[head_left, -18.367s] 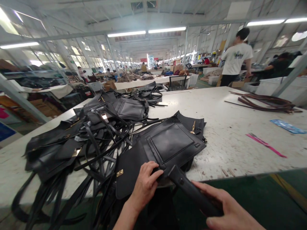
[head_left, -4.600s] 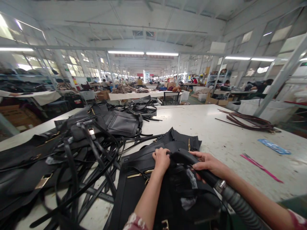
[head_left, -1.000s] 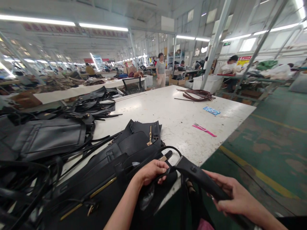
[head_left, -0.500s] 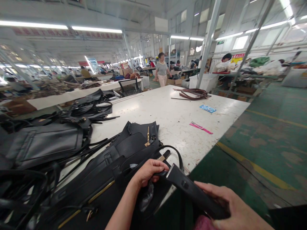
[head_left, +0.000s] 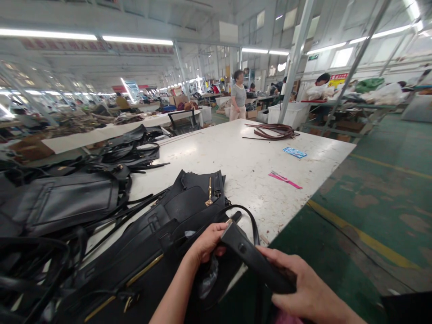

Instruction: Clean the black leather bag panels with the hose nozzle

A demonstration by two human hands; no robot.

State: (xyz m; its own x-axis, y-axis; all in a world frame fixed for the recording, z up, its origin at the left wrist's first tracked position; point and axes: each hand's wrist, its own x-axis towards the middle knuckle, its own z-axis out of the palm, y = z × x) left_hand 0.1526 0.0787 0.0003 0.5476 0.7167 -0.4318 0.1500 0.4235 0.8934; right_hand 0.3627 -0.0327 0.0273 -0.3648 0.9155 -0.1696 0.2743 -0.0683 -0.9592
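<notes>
My right hand point(head_left: 297, 281) is wrapped round a black electric clipper point(head_left: 258, 261), its metal-edged head pointing up and left. At that head, the fingers of my left hand point(head_left: 207, 243) are closed on a black strap, largely hidden by the fingers and the clipper. Beneath both hands lies a black handbag point(head_left: 192, 202) with gold zips and a gold zip pull point(head_left: 209, 192). A thin handle point(head_left: 251, 216) arches up beside the clipper. Some clear plastic wrap point(head_left: 209, 279) shows under my left wrist.
More black bags point(head_left: 74, 198) are heaped along the left. On the white table point(head_left: 202, 153) lie a pink strip with small snips point(head_left: 286, 179), a blue patterned card point(head_left: 294, 152) and brown straps point(head_left: 273, 131). A person point(head_left: 238, 95) stands beyond the far edge.
The clipper has moved up and left with my right hand, its head now against my left fingertips. The person in the background has shifted to the right.
</notes>
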